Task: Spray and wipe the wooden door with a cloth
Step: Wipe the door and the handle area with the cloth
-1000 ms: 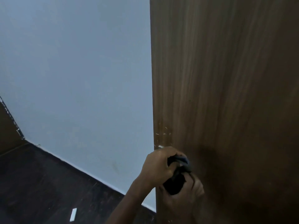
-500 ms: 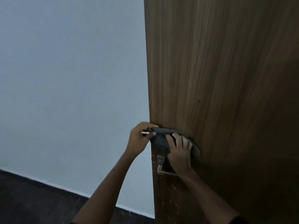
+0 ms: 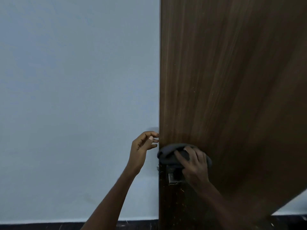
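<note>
Four spread fingers (image 3: 189, 151) of the right hand (image 3: 195, 165) press a crumpled dark grey cloth (image 3: 167, 155) flat against the brown wooden door (image 3: 224, 80), its long axis running nine to three o'clock, above a metal handle (image 3: 173, 178). Left hand (image 3: 142, 146), at nine o'clock, hovers with loosely curled fingers beside the door's edge.

The left hand (image 3: 142, 146) has let go of the grey cloth (image 3: 169, 155) and hangs loosely curled beside the door edge, leaving the right hand (image 3: 194, 165) pressing it alone.
</note>
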